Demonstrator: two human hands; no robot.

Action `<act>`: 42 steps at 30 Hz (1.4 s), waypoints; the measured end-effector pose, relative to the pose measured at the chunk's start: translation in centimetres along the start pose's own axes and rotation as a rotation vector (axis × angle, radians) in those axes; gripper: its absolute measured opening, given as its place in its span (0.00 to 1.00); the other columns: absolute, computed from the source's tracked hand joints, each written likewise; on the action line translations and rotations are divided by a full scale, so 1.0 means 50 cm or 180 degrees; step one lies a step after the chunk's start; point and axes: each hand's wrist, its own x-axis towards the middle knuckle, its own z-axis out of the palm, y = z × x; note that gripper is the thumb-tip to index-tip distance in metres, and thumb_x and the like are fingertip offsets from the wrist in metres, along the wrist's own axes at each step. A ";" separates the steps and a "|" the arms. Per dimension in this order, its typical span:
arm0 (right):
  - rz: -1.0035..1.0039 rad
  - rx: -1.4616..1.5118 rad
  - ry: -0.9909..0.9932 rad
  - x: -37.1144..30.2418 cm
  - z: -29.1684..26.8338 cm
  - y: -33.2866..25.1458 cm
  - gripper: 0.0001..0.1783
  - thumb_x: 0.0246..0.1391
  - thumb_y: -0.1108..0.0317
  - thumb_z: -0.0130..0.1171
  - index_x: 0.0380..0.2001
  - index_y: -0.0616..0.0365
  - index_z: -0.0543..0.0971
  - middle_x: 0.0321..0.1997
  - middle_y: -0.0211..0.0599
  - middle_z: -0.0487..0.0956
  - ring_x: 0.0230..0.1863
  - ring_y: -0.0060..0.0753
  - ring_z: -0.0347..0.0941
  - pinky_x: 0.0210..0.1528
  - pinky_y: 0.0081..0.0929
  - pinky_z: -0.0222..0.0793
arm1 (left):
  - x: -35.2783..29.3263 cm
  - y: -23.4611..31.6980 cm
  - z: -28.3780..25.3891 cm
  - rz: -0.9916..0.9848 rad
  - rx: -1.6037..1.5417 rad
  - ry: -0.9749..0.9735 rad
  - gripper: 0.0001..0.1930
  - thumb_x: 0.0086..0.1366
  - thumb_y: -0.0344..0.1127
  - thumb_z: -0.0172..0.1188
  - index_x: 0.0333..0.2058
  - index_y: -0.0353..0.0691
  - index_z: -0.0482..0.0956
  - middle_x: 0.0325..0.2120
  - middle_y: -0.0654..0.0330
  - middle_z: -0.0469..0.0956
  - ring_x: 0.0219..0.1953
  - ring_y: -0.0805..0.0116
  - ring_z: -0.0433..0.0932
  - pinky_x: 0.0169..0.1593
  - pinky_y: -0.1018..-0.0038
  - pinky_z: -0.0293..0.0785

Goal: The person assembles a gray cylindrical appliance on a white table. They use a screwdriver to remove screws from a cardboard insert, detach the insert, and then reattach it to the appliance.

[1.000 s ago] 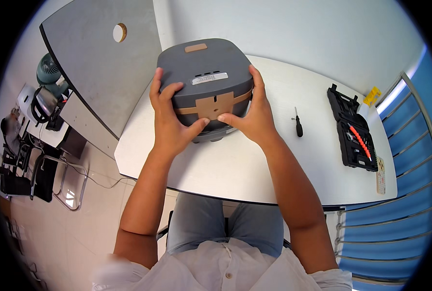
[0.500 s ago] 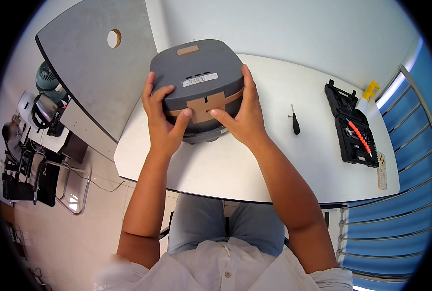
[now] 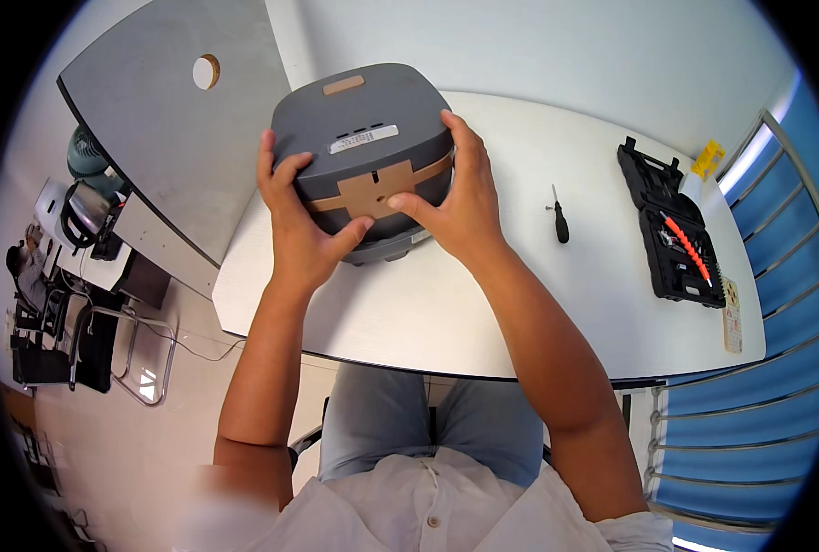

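The left hand (image 3: pixel 301 244) clasps the left side of the grey appliance (image 3: pixel 350 115), two fingers up at its top edge, the rest out of sight, the thumb low on its front beside the brown plate (image 3: pixel 362 190). The right hand (image 3: pixel 469 216) grips the opposite side, fingers bent along the edge and partly hidden, thumb lying on the plate. The appliance's back and underside cannot be seen, nor whether its whole base rests on the worktop (image 3: pixel 575 304). Both forearms reach up to the appliance from the lower edge, elbows spread; the left sleeve (image 3: pixel 230 511) is blurred. On the appliance's upper face sits a white label (image 3: pixel 363 140), its print too fine to read, next to three dark slots. Right of the appliance lies a black-handled screwdriver (image 3: pixel 561 225), a tiny screw-like piece (image 3: pixel 548 208) just beside it. Farther right of the appliance are an open black tool case (image 3: pixel 656 224) holding an orange rod (image 3: pixel 687 248), and a pale remote control (image 3: pixel 732 317). Left of the appliance, a grey panel (image 3: pixel 152 92) partly covers a green fan (image 3: pixel 85 158)
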 end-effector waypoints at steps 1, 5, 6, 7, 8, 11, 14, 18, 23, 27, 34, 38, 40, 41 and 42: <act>0.0000 0.0019 0.0007 -0.001 0.001 0.000 0.56 0.32 0.55 0.75 0.63 0.49 0.53 0.63 0.43 0.59 0.62 0.50 0.57 0.58 0.43 0.62 | -0.001 0.001 0.002 -0.0004 0.0026 0.0024 0.48 0.39 0.49 0.74 0.56 0.47 0.54 0.66 0.48 0.40 0.66 0.49 0.49 0.64 0.57 0.54; 0.0029 0.0053 -0.0071 0.001 0.002 0.002 0.57 0.33 0.51 0.74 0.64 0.52 0.52 0.63 0.45 0.59 0.64 0.48 0.55 0.62 0.43 0.57 | -0.002 0.006 0.003 -0.0047 0.0082 0.0091 0.47 0.40 0.48 0.74 0.56 0.47 0.55 0.66 0.48 0.40 0.66 0.50 0.49 0.64 0.57 0.54; 0.0029 0.0075 -0.0066 0.000 0.001 0.002 0.56 0.34 0.52 0.73 0.63 0.51 0.53 0.63 0.44 0.59 0.63 0.48 0.56 0.60 0.43 0.59 | -0.002 0.007 0.002 -0.0063 0.0094 0.0096 0.47 0.40 0.48 0.74 0.56 0.47 0.55 0.66 0.48 0.41 0.66 0.50 0.49 0.64 0.57 0.54; 0.0030 0.0098 -0.0062 0.000 0.000 0.002 0.54 0.35 0.54 0.73 0.63 0.49 0.53 0.63 0.44 0.58 0.62 0.49 0.57 0.59 0.43 0.61 | -0.003 0.008 0.002 -0.0037 0.0087 0.0111 0.45 0.40 0.46 0.74 0.55 0.47 0.56 0.66 0.48 0.41 0.65 0.48 0.50 0.63 0.57 0.55; 0.0027 0.0125 -0.0045 0.002 -0.002 0.001 0.53 0.35 0.56 0.73 0.63 0.48 0.54 0.64 0.43 0.58 0.62 0.49 0.58 0.57 0.43 0.63 | 0.000 0.009 0.002 0.0003 0.0083 0.0123 0.44 0.39 0.45 0.74 0.54 0.48 0.58 0.65 0.47 0.42 0.65 0.47 0.50 0.62 0.56 0.57; -0.0126 0.0726 -0.0076 0.012 0.001 0.033 0.49 0.40 0.55 0.70 0.63 0.48 0.54 0.66 0.46 0.55 0.65 0.49 0.55 0.59 0.42 0.60 | 0.003 0.004 0.003 -0.0087 -0.0263 0.0173 0.40 0.41 0.43 0.73 0.52 0.48 0.61 0.65 0.47 0.43 0.64 0.46 0.51 0.62 0.56 0.57; 0.0005 0.0672 -0.0044 0.008 0.006 0.030 0.46 0.44 0.55 0.67 0.63 0.48 0.54 0.68 0.50 0.53 0.68 0.51 0.51 0.62 0.41 0.58 | 0.003 0.005 0.013 -0.0235 -0.0378 0.0369 0.36 0.44 0.43 0.72 0.51 0.47 0.62 0.64 0.48 0.45 0.64 0.48 0.52 0.62 0.57 0.56; 0.0010 0.0996 -0.0021 0.009 0.015 0.034 0.45 0.44 0.55 0.67 0.62 0.49 0.55 0.68 0.51 0.53 0.69 0.52 0.50 0.63 0.41 0.56 | 0.004 0.021 0.029 -0.0378 -0.0223 0.0547 0.35 0.45 0.42 0.71 0.51 0.46 0.62 0.64 0.48 0.46 0.63 0.48 0.53 0.62 0.57 0.55; 0.0016 0.0882 0.0035 0.007 0.014 0.024 0.44 0.44 0.58 0.66 0.61 0.52 0.55 0.66 0.51 0.56 0.69 0.52 0.50 0.63 0.41 0.55 | 0.004 0.029 0.031 -0.0350 -0.0157 0.0586 0.34 0.46 0.41 0.70 0.50 0.44 0.62 0.64 0.48 0.46 0.64 0.48 0.51 0.63 0.57 0.54; 0.0097 0.1012 0.0042 0.010 0.018 0.014 0.43 0.45 0.59 0.65 0.61 0.53 0.54 0.65 0.51 0.56 0.69 0.51 0.49 0.64 0.42 0.53 | 0.008 0.033 0.031 -0.0329 -0.0172 0.0618 0.31 0.49 0.39 0.67 0.50 0.43 0.62 0.63 0.47 0.46 0.64 0.48 0.49 0.63 0.56 0.52; 0.0363 0.1244 0.0176 0.013 0.032 0.003 0.41 0.45 0.60 0.64 0.60 0.55 0.55 0.64 0.52 0.55 0.65 0.52 0.52 0.63 0.44 0.52 | 0.008 0.040 0.042 -0.0366 -0.0280 0.0850 0.24 0.53 0.34 0.63 0.48 0.43 0.65 0.64 0.51 0.50 0.65 0.53 0.50 0.65 0.61 0.48; 0.0470 0.1263 0.0260 0.012 0.038 -0.004 0.41 0.45 0.60 0.64 0.59 0.55 0.55 0.64 0.52 0.55 0.64 0.52 0.54 0.63 0.45 0.52 | 0.010 0.047 0.048 -0.0391 -0.0205 0.0929 0.24 0.52 0.33 0.63 0.48 0.43 0.65 0.64 0.51 0.51 0.65 0.53 0.51 0.64 0.61 0.49; 0.0476 0.1254 0.0274 0.012 0.039 -0.007 0.41 0.45 0.60 0.64 0.59 0.55 0.55 0.64 0.52 0.56 0.64 0.52 0.54 0.63 0.45 0.52 | 0.012 0.048 0.048 -0.0404 -0.0212 0.0977 0.24 0.52 0.32 0.63 0.48 0.42 0.65 0.64 0.51 0.51 0.64 0.53 0.51 0.64 0.62 0.49; 0.0487 0.1248 0.0281 0.010 0.039 -0.007 0.41 0.45 0.60 0.64 0.59 0.55 0.55 0.64 0.52 0.56 0.63 0.52 0.54 0.63 0.45 0.51 | 0.010 0.048 0.049 -0.0424 -0.0230 0.0984 0.24 0.52 0.32 0.63 0.48 0.42 0.65 0.63 0.51 0.51 0.64 0.53 0.52 0.64 0.62 0.49; 0.0463 0.1268 0.0286 0.010 0.039 -0.007 0.40 0.45 0.60 0.64 0.59 0.55 0.56 0.64 0.52 0.56 0.63 0.52 0.54 0.63 0.44 0.51 | 0.009 0.048 0.049 -0.0445 -0.0247 0.0990 0.24 0.51 0.31 0.63 0.48 0.42 0.65 0.63 0.51 0.51 0.64 0.53 0.52 0.64 0.62 0.49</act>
